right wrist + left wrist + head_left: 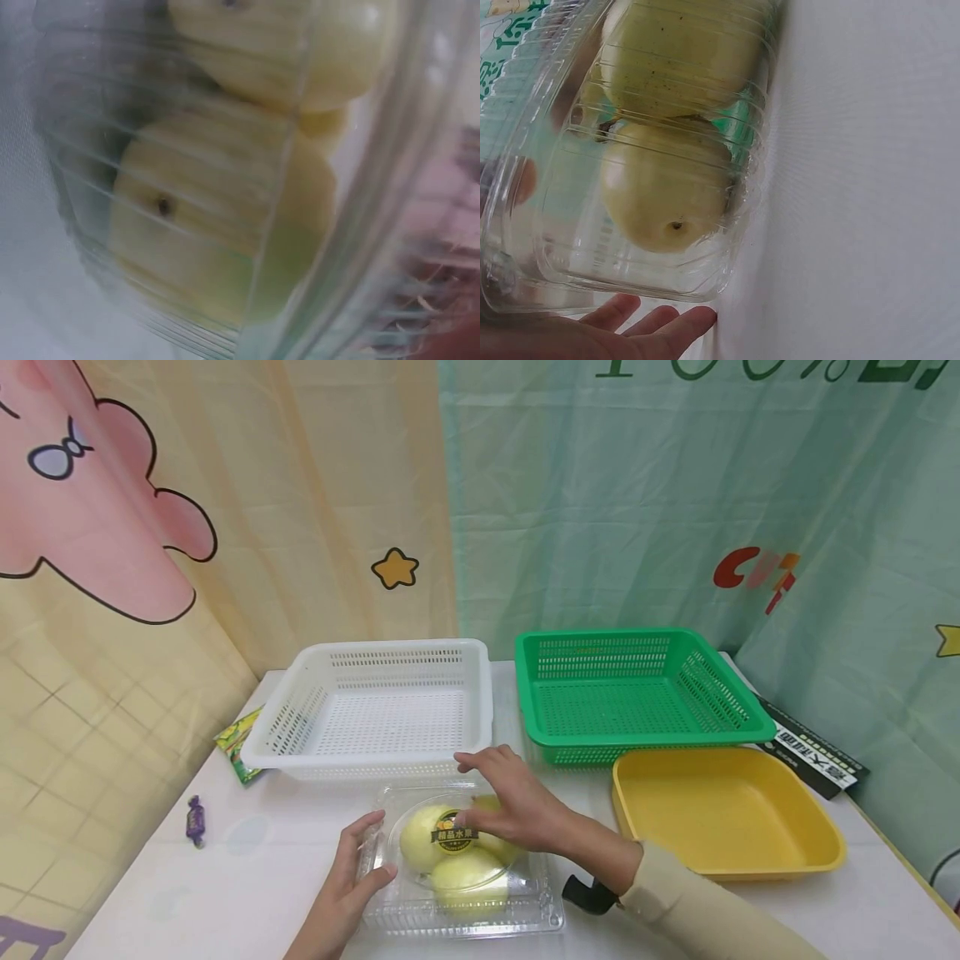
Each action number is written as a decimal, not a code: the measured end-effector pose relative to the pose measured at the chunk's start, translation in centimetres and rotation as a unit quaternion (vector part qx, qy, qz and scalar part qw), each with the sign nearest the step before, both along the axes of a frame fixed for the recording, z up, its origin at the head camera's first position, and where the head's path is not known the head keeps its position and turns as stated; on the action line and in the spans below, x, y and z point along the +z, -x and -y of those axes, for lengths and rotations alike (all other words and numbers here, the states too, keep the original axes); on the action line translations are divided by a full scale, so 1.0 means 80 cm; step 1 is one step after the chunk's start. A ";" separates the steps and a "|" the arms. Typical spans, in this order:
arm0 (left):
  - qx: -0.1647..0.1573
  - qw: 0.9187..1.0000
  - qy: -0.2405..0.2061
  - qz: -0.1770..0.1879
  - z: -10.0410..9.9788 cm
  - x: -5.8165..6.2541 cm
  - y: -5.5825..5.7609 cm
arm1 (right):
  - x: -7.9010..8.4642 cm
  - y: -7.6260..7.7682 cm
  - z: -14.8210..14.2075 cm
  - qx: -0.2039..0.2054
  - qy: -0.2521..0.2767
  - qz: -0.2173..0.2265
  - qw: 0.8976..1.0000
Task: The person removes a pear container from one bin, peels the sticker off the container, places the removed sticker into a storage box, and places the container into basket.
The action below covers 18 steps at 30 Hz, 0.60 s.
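Observation:
A clear plastic clamshell box lies on the table close in front of me. Inside are three round yellow-green pears, and a black and gold label is stuck on the lid. Along the box's left side is my left hand, its thumb over the lid and its fingers extended beside the end wall. My right hand reaches across the lid, thumb at the label and fingers stretched toward the far edge. In the left wrist view, the fingers lie right at the wall, below a pear.
Behind the box stand a white basket and a green basket. A yellow tray is at the right, with a black box beyond it. On the left lie a purple wrapped candy and a green-yellow packet. Curtains enclose the table.

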<state>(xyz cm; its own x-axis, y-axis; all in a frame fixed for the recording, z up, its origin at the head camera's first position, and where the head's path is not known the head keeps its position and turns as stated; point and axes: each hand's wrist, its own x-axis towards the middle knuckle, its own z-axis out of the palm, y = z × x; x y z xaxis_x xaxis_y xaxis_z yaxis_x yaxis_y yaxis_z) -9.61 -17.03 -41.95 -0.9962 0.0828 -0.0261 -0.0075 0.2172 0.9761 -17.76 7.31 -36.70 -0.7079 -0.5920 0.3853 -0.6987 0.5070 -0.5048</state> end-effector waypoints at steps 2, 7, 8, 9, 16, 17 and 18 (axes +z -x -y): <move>-0.001 1.000 -0.001 0.000 0.000 0.000 0.000 | 0.000 -0.002 0.002 0.006 -0.008 -0.007 1.000; -0.006 1.000 -0.007 0.001 0.001 0.000 0.001 | -0.001 -0.004 0.004 0.020 -0.025 -0.009 0.999; -0.006 1.000 -0.007 0.001 0.001 0.000 0.001 | -0.001 -0.005 0.004 0.023 -0.029 -0.010 0.999; -0.006 1.000 -0.007 0.000 0.001 0.000 0.001 | -0.002 -0.005 0.004 0.025 -0.034 -0.008 0.999; 0.001 1.000 0.003 -0.003 0.000 0.000 0.000 | -0.005 -0.005 0.006 0.035 -0.061 -0.001 0.998; 0.002 1.000 0.003 -0.003 0.000 0.000 0.000 | -0.005 -0.005 0.007 0.036 -0.065 0.002 0.997; 0.003 1.000 0.002 -0.003 0.000 0.000 0.000 | -0.005 -0.005 0.007 0.036 -0.071 0.005 0.997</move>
<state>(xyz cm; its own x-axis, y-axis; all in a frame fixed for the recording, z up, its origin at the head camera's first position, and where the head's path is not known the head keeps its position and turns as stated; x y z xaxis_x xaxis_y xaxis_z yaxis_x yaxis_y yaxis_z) -9.62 -17.00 -41.95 -0.9969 0.0761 -0.0198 -0.0024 0.2219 0.9751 -17.35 6.76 -37.11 -0.6646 -0.6896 0.2879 -0.7315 0.5217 -0.4390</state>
